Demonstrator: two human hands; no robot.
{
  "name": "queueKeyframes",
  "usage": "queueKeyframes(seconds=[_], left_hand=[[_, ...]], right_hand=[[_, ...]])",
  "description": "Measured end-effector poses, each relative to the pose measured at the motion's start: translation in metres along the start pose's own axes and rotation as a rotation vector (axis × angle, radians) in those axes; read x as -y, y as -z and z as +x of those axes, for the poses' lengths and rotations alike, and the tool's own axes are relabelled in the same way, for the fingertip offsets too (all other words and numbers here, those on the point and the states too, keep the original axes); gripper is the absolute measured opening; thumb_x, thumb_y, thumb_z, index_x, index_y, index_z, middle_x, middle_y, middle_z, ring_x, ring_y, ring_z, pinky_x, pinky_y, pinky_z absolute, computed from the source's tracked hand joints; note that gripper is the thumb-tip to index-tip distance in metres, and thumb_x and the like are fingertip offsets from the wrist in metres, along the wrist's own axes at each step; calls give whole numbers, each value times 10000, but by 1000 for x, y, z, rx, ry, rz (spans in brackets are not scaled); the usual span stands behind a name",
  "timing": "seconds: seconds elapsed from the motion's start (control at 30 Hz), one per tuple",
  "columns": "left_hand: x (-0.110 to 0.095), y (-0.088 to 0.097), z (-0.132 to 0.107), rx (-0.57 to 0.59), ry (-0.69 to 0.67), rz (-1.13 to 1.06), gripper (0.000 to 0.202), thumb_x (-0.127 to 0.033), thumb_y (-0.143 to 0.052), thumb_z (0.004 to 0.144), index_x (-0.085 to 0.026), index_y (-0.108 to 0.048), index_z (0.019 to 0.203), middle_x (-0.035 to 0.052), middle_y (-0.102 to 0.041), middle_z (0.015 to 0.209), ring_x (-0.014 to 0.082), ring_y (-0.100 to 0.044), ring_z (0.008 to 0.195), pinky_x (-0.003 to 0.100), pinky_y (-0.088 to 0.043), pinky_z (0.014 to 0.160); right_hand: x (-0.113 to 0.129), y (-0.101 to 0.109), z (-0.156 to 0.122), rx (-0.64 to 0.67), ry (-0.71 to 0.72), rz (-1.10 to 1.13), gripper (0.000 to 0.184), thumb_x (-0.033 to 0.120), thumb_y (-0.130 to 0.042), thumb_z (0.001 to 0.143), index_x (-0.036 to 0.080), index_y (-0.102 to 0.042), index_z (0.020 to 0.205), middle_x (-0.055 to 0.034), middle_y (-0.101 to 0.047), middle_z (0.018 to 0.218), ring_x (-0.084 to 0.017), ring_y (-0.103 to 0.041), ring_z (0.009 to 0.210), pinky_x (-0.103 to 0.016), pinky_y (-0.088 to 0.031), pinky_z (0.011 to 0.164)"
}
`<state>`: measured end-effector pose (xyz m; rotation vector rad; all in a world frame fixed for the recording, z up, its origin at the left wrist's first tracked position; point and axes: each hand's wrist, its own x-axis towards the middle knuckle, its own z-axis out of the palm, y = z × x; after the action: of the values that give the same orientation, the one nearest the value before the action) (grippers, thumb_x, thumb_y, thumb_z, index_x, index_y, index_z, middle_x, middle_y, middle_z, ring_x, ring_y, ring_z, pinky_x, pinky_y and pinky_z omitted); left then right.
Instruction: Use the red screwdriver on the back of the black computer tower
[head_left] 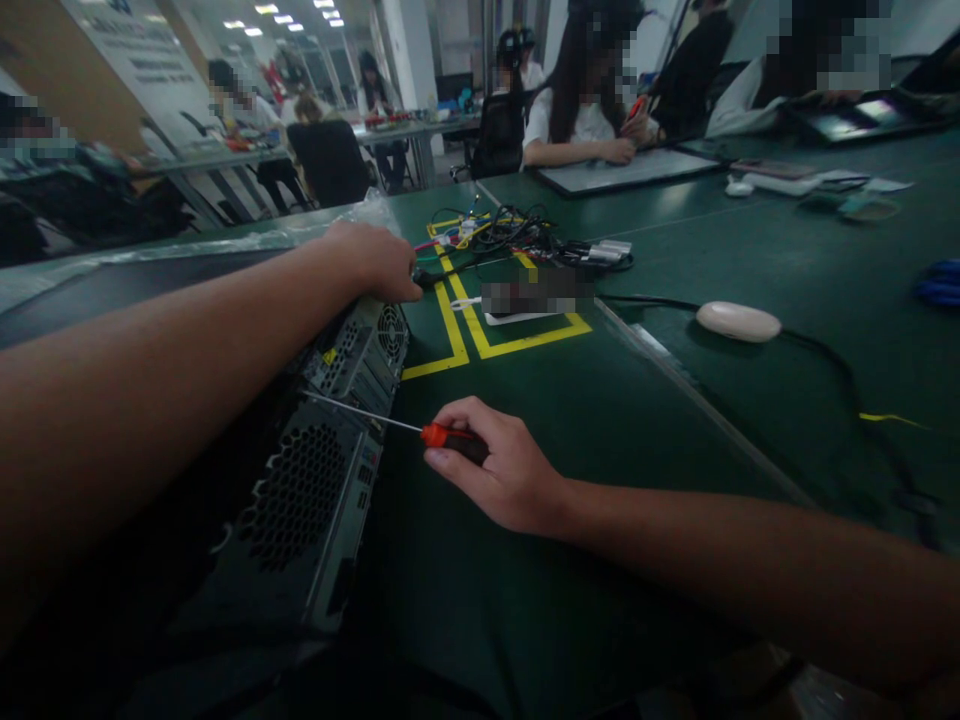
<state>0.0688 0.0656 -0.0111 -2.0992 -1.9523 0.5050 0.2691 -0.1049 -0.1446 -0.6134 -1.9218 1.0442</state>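
the left hand (371, 262) and the right hand (502, 475) are both bare, and each runs back into a bare forearm, uncovered as far as the edge of the view. the left forearm (150, 400) looks broad and smooth close to the lens, narrows toward the wrist and lies partly in shadow. the right forearm (750, 560) looks slimmer, and the right thumb shows a short, trimmed thumbnail (437, 460).

Print on the wall sign (142, 60) is too blurred to read.
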Motion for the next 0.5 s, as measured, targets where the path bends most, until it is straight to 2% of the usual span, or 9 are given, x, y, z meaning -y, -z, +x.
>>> queueKeyframes(seconds=[0.2,0.37,0.43,0.5], left_hand=[[-2,1,-3,6,10,-19,788,-710,-642,765,-356,-678,1468,118,-715,1419,467,-588,1342,570,-435,1103],[1,-4,3,-2,8,-18,790,-718,-642,757,-380,-669,1471,105,-728,1397,452,-590,1336,572,-432,1106],[2,-5,5,-3,5,-32,791,-723,-645,746,-404,-666,1470,95,-732,1389,452,-587,1341,579,-430,1108],[3,-5,6,2,6,-41,782,-722,-649,738,-436,-661,1466,79,-734,1387,449,-585,1347,581,-433,1105]], right_hand=[[0,2,1,4,39,-40,127,317,-654,1024,203,-678,1074,-34,-708,971,-176,-643,820,-317,-523,778],[1,3,1,29,65,-65,180,301,-550,1074,183,-686,1082,-50,-703,956,-186,-652,854,-331,-519,797],[2,2,0,30,43,-43,160,315,-591,1053,194,-661,1130,-42,-709,973,-181,-656,845,-325,-520,785],[2,1,-1,21,9,-23,232,342,-688,994,210,-617,1171,-26,-707,974,-175,-652,812,-318,-521,761]])
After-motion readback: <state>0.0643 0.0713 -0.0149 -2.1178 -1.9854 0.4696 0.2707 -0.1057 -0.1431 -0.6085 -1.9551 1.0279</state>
